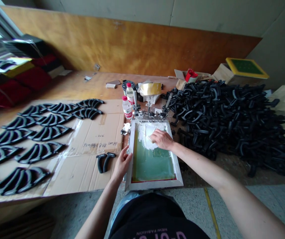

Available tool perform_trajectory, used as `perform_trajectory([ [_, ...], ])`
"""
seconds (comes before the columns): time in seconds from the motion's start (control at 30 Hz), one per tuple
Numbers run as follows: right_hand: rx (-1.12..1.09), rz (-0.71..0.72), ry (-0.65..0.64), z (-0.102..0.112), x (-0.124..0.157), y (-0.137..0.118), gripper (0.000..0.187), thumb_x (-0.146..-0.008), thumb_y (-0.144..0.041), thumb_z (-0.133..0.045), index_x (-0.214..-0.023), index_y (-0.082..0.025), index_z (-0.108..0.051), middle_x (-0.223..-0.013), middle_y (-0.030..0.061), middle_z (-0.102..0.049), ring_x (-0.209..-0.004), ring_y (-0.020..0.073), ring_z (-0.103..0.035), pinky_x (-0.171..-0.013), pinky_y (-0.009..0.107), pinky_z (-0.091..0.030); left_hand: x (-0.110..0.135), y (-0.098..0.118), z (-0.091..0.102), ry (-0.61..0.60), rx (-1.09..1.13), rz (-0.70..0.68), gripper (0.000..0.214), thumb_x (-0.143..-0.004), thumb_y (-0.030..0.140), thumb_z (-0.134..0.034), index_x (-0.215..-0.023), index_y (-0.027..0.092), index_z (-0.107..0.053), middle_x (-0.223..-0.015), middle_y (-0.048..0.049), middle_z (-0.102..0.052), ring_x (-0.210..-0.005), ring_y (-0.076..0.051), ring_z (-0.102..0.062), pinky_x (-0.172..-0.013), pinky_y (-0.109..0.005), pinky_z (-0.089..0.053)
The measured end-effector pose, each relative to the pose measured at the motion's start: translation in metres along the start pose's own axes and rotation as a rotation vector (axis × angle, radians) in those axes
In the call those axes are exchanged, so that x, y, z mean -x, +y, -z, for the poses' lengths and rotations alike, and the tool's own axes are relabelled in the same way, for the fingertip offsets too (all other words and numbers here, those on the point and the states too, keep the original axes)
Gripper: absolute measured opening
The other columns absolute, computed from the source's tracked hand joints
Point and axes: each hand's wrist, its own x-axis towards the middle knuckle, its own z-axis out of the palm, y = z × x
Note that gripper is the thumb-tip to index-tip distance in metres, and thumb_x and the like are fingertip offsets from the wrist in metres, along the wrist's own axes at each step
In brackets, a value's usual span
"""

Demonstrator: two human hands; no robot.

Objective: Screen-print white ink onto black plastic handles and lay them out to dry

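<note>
A screen printing frame [154,183] with a pale metal border and green mesh lies flat in front of me. White paste [144,131] is smeared over the far part of its mesh. My right hand [161,139] is closed round a small pale squeegee [151,139], whose edge rests in the paste; the fingers hide much of it. At the frame's left side, my left hand [122,162] grips the border, with the thumb at the edge and some fingertips hidden. Two curved black plastic handles [105,162] lie on cardboard left of that hand.
Rows of curved black parts [44,132] lie on the cardboard [87,176] at left. A large heap of black parts [214,116] rises at right. Beyond the frame stand hinge clamps [150,114], two red-capped bottles [127,108] and a tape roll [150,89].
</note>
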Motion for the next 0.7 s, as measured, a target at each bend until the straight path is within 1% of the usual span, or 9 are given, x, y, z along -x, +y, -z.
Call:
perform_trajectory([
  [0.1, -0.035, 0.08, -0.008, -0.009, 0.01, -0.007, 0.013, -0.086, -0.012, -0.055, -0.091, -0.017, -0.066, -0.092, 0.0077, -0.065, -0.095, 0.0216, -0.055, -0.076, 0.03, -0.043, 0.002, 0.003, 0.0, -0.008, -0.029, 0.0, 0.076, -0.077, 0.056, -0.064, -0.14, 0.017, -0.046, -0.08, -0.0028, -0.066, -0.073, -0.02, -0.064, -0.063, -0.029, -0.049],
  [0.17, -0.088, 0.043, -0.002, -0.005, 0.006, -0.006, 0.009, -0.087, -0.018, -0.059, -0.092, -0.019, -0.067, -0.088, 0.0059, -0.066, -0.091, 0.0204, -0.057, -0.076, 0.029, -0.044, 0.004, 0.008, 0.0, -0.002, -0.056, -0.001, 0.075, -0.077, 0.056, -0.064, -0.139, 0.017, -0.047, -0.081, -0.0035, -0.066, -0.073, -0.02, -0.064, -0.063, -0.029, -0.048],
  [0.23, -0.123, -0.076, 0.034, 0.006, -0.013, 0.002, 0.015, -0.087, -0.026, -0.064, -0.102, -0.022, -0.067, -0.091, 0.0041, -0.067, -0.09, 0.0196, -0.059, -0.077, 0.029, -0.045, 0.009, 0.017, 0.002, -0.001, -0.068, 0.002, 0.075, -0.077, 0.056, -0.064, -0.139, 0.018, -0.048, -0.082, -0.0037, -0.067, -0.073, -0.02, -0.063, -0.062, -0.028, -0.048],
  [0.37, -0.089, -0.35, 0.125, 0.037, -0.058, 0.037, 0.053, -0.084, -0.033, -0.07, -0.135, -0.028, -0.054, -0.11, 0.0053, -0.068, -0.095, 0.021, -0.063, -0.084, 0.03, -0.047, 0.021, 0.048, 0.01, -0.004, -0.052, 0.0, 0.074, -0.075, 0.06, -0.064, -0.138, 0.022, -0.05, -0.087, -0.0042, -0.07, -0.073, -0.02, -0.063, -0.06, -0.026, -0.047],
  [0.43, -0.065, -0.469, 0.205, 0.051, -0.061, 0.062, 0.053, -0.086, -0.035, -0.066, -0.137, -0.027, -0.053, -0.11, 0.0065, -0.068, -0.094, 0.0214, -0.064, -0.085, 0.03, -0.047, 0.024, 0.068, 0.013, 0.032, -0.064, -0.031, 0.063, -0.078, 0.063, -0.059, -0.127, 0.023, -0.061, -0.095, -0.0045, -0.071, -0.076, -0.019, -0.063, -0.062, -0.026, -0.047],
  [0.5, -0.067, -0.614, 0.32, 0.058, -0.045, 0.085, 0.042, -0.09, -0.035, -0.061, -0.13, -0.023, -0.059, -0.1, 0.006, -0.071, -0.088, 0.0201, -0.066, -0.082, 0.029, -0.048, 0.022, 0.09, 0.013, 0.053, -0.03, -0.084, 0.057, -0.08, 0.066, -0.054, -0.113, 0.023, -0.068, -0.101, -0.0043, -0.07, -0.077, -0.018, -0.063, -0.064, -0.026, -0.049],
  [0.57, -0.078, -0.762, 0.393, 0.055, -0.017, 0.099, 0.027, -0.093, -0.029, -0.055, -0.114, -0.016, -0.067, -0.085, 0.0038, -0.072, -0.077, 0.0151, -0.067, -0.076, 0.023, -0.049, 0.014, 0.111, 0.009, 0.053, 0.11, -0.211, 0.056, -0.077, 0.066, -0.058, -0.111, 0.022, -0.068, -0.104, -0.0044, -0.068, -0.08, -0.018, -0.063, -0.068, -0.027, -0.051],
  [0.63, -0.105, -0.804, 0.363, 0.04, 0.01, 0.098, 0.028, -0.096, -0.022, -0.044, -0.096, -0.009, -0.069, -0.074, -0.0002, -0.071, -0.066, 0.008, -0.064, -0.07, 0.015, -0.049, 0.001, 0.132, 0.001, 0.02, 0.265, -0.342, 0.058, -0.073, 0.061, -0.065, -0.117, 0.022, -0.064, -0.109, -0.0053, -0.066, -0.087, -0.018, -0.064, -0.074, -0.029, -0.052],
  [0.7, -0.151, -0.732, 0.282, 0.016, 0.028, 0.083, 0.025, -0.095, -0.02, -0.045, -0.088, -0.011, -0.067, -0.072, -0.0029, -0.071, -0.064, 0.006, -0.062, -0.068, 0.015, -0.05, -0.012, 0.147, -0.008, 0.007, 0.355, -0.379, 0.059, -0.076, 0.058, -0.063, -0.122, 0.022, -0.059, -0.109, -0.007, -0.066, -0.09, -0.019, -0.065, -0.074, -0.03, -0.053],
])
